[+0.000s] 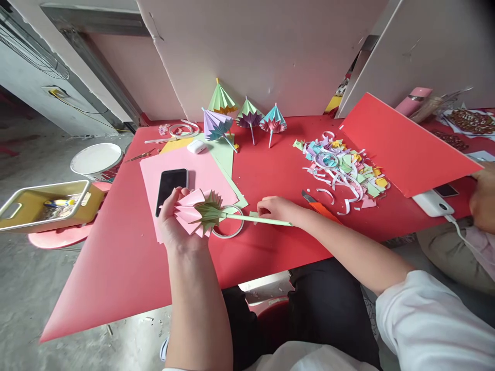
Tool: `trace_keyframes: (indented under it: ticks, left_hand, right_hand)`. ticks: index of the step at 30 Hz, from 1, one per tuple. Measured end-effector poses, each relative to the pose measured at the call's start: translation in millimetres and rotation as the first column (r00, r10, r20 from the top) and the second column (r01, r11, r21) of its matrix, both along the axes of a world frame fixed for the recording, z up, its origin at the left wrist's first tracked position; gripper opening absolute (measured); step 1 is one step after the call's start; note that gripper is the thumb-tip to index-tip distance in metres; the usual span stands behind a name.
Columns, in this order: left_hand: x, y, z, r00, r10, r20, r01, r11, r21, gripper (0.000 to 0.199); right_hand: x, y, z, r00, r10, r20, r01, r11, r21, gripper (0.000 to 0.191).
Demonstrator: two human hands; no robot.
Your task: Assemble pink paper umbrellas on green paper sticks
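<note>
A folded paper umbrella (211,212), pink outside with a green pleated underside and a pale green stick, lies sideways in my left hand (176,219). The hand is closed around its pink top, and the stick points right. My right hand (275,207) is low over the table behind the stick, fingers curled together. A small pale scrap (253,215) sits by its fingertips; whether they grip anything is hidden. Beneath the umbrella rests a tape roll (240,226). An orange utility knife (324,211) lies partly behind my right forearm.
Several finished paper umbrellas (253,121) stand by the wall. Pink paper sheets (204,178) lie under a black phone (174,180) and a white case (196,147). Paper scraps (348,170) heap near a leaning red board (406,144). Another person's arm (483,198) is at the right.
</note>
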State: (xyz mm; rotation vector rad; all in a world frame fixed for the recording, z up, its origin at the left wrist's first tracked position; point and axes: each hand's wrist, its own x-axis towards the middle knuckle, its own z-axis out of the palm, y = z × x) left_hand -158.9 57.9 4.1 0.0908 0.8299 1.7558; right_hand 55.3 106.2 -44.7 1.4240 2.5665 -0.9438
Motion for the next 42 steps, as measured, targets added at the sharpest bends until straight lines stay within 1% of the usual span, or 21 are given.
trace_keyframes:
  ticks: [3,8,10,12,17,21,27,29,31,36,40,42]
  left_hand:
    - [0.3,0.7,0.7,0.999,-0.003,0.037,0.003,1.0,-0.012,0.006]
    - [1.7,2.0,1.0,0.999,0.0,0.043,0.001,1.0,-0.011,0.007]
    - [1.8,1.9,0.8,0.999,-0.01,0.032,0.011,1.0,-0.014,0.008]
    - [1.6,1.3,0.7,0.999,-0.032,0.019,0.032,0.999,-0.017,0.009]
    - [-0.5,-0.5,0.2,0.996,-0.084,-0.015,0.084,0.996,-0.02,0.01]
    - [-0.7,-0.3,-0.8,0.999,-0.032,0.013,0.033,0.999,-0.019,0.007]
    - [-0.2,0.1,-2.3,1.0,-0.028,0.01,0.028,0.998,0.048,0.006]
    - [-0.7,-0.2,-1.7,1.0,-0.028,0.004,0.027,0.998,0.048,0.006]
    - [-0.9,-0.6,-0.3,1.0,-0.015,0.004,0.015,1.0,0.018,0.006]
    - [1.7,-1.5,5.1,1.0,0.008,0.011,-0.007,0.997,-0.082,0.007]
    - [3.7,-3.5,8.7,1.0,-0.008,-0.017,0.006,0.996,-0.091,0.007]
    - [3.4,-4.7,10.3,1.0,-0.017,-0.021,0.015,0.997,-0.081,0.007]
  right_hand:
    - [-7.7,5.0,4.1,0.997,-0.005,0.082,0.004,1.0,0.013,0.017]
    - [-19.8,7.4,24.1,0.975,0.033,0.221,-0.036,0.999,0.008,0.013]
    - [-23.7,9.3,29.0,0.96,0.053,0.276,-0.058,0.998,0.009,0.016]
    - [-27.7,11.7,30.2,0.941,0.079,0.328,-0.087,0.996,0.008,0.023]
    - [-37.2,14.3,26.2,0.898,0.107,0.428,-0.139,0.989,0.045,0.042]
    - [-39.1,11.4,23.0,0.881,0.118,0.459,-0.176,0.981,0.086,0.048]
    - [-38.7,6.1,14.9,0.868,0.131,0.478,-0.242,0.954,0.178,0.039]
    - [-38.9,6.0,11.5,0.866,0.13,0.483,-0.253,0.947,0.198,0.039]
    - [-38.7,6.2,8.4,0.868,0.12,0.481,-0.254,0.941,0.224,0.039]
    - [-38.4,2.3,1.0,0.889,0.085,0.45,-0.235,0.928,0.289,0.037]
    - [-35.9,1.3,-6.7,0.925,0.052,0.376,-0.192,0.919,0.345,0.035]
    - [-25.7,7.6,-8.0,0.947,0.011,0.32,-0.134,0.922,0.364,0.03]
